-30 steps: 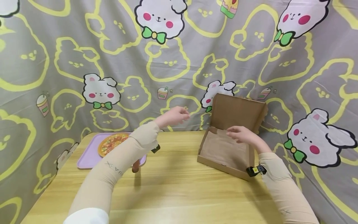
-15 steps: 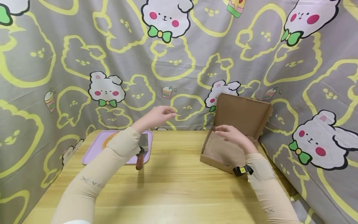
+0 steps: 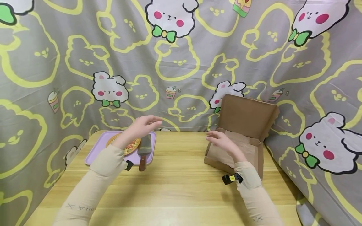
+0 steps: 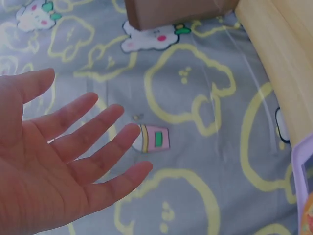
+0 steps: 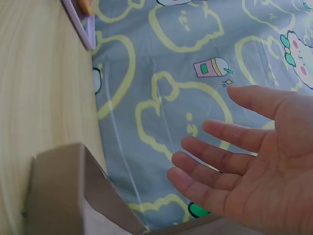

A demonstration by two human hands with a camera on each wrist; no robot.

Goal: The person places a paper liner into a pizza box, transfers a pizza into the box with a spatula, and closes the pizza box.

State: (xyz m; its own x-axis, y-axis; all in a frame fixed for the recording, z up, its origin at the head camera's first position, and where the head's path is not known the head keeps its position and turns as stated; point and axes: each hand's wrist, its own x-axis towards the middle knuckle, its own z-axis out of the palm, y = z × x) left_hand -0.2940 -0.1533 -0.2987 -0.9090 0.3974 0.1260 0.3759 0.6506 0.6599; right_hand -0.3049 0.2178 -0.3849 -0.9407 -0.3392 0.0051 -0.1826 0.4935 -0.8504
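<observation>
Near pizza, left hand, near box, right hand

The wood-grained table bears a lilac tray — and an open cardboard box.

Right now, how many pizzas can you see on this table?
1. The pizza lies on the purple tray, left of the spatula, partly hidden behind the left arm. None shows in the open cardboard box, though the right hand blocks part of its floor.
</observation>
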